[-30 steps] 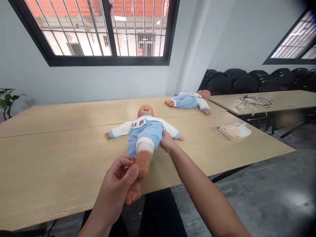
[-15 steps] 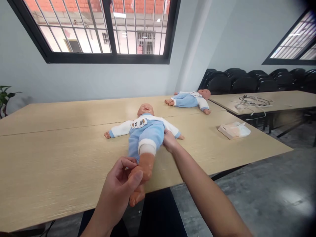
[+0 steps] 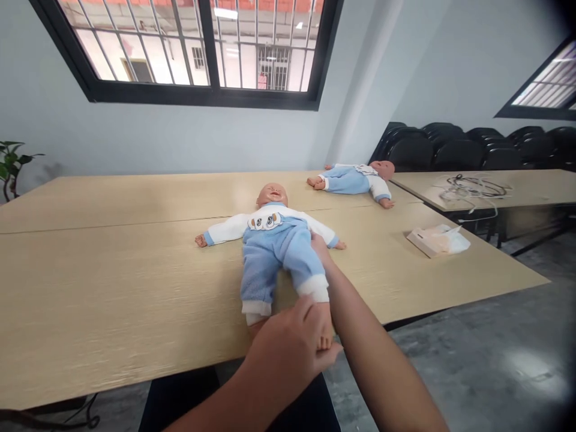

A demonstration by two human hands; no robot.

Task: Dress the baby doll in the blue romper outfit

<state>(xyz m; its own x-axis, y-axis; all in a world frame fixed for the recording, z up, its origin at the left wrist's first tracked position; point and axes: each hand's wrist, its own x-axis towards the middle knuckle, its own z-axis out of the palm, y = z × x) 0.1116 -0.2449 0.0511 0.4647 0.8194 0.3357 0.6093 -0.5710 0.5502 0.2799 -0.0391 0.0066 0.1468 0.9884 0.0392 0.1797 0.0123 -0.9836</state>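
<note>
A baby doll [image 3: 270, 252] in light blue overalls and a white top lies on its back, feet toward me, on the wooden table [image 3: 135, 288]. Its arms are spread and its legs apart. My left hand [image 3: 292, 339] is closed around the doll's foot on the right side of the picture. The doll's other foot is mostly hidden behind that hand. My right hand [image 3: 320, 249] touches the doll's right-side hip, partly behind the leg, so its fingers are hidden.
A second, similarly dressed doll [image 3: 355, 180] lies farther back on the right. Nearer is a box with tissue or plastic [image 3: 436, 241]. Tangled cables [image 3: 474, 187] rest on another table, with black chairs [image 3: 450, 150] behind. The table's front edge is close to my legs.
My left hand has moved right with the doll's lifted leg, swinging it away from the other leg, which now shows. My right hand stays at the doll's hip. The view has shifted slightly.
</note>
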